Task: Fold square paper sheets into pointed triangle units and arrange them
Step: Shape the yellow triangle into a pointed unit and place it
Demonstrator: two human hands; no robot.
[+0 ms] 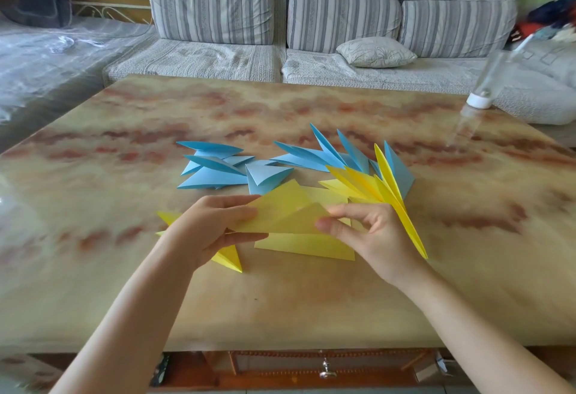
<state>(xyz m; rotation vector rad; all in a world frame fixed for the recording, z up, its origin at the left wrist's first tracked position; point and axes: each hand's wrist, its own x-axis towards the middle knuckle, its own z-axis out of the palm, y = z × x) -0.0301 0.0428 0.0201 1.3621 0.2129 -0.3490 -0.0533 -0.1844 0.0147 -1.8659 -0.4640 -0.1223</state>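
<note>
Head view: both hands, left hand (212, 231) and right hand (371, 237), pinch a half-folded yellow sheet (286, 209) over the table (280, 300).

Readable text: none anywhere in view.
Yellow sheet (280, 206): plain colour, no print.
Blue units (215, 175), far side: plain, unmarked.
Yellow units (367, 184), right: plain, unmarked.
Desk (280, 300): marbled pattern only, no lettering.
Bottle (478, 101), far right: blurred, can't make out any label.
Sofa cushions (212, 7), far: stripes and shapes, no words.
</note>
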